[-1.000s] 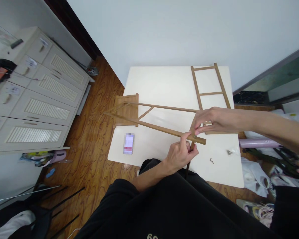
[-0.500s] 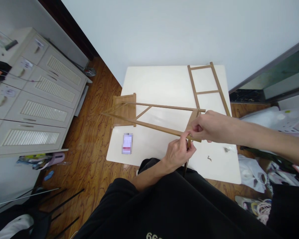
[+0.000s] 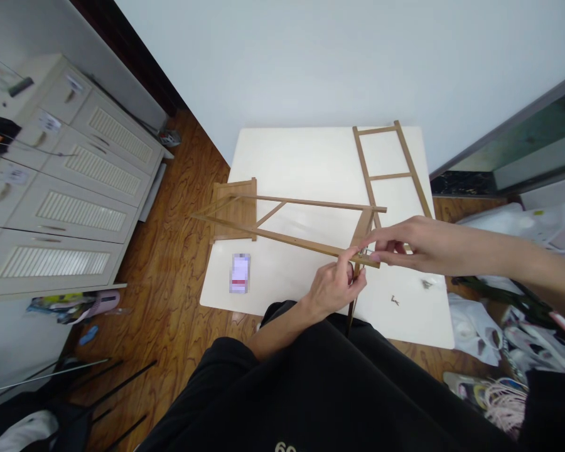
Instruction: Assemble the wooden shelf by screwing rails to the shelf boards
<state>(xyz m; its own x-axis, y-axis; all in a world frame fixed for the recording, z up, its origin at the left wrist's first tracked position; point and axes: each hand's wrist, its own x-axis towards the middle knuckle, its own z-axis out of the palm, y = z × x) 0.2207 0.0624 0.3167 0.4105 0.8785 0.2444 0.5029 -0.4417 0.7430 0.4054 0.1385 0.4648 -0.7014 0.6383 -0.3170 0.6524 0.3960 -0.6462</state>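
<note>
Pale digits (image 3: 285,447) on black shirt (image 3: 320,389), apparently 6 first, cut off, drawer labels (image 3: 50,122) illegible

Louvred cabinet (image 3: 82,182), wooden floor (image 3: 179,276), probably a phone (image 3: 240,274)

White table (image 3: 301,157), ladder-shaped wooden frame (image 3: 390,176), wooden panel (image 3: 241,221), phone (image 3: 240,274), small metal pieces (image 3: 395,301)

Place: looks like a home room
Cabinet (image 3: 73,183): white, drawers (image 3: 63,91), slatted doors (image 3: 82,211)
Floor (image 3: 181,270): wood-patterned
Right side: plastic bags (image 3: 473,333)
</note>
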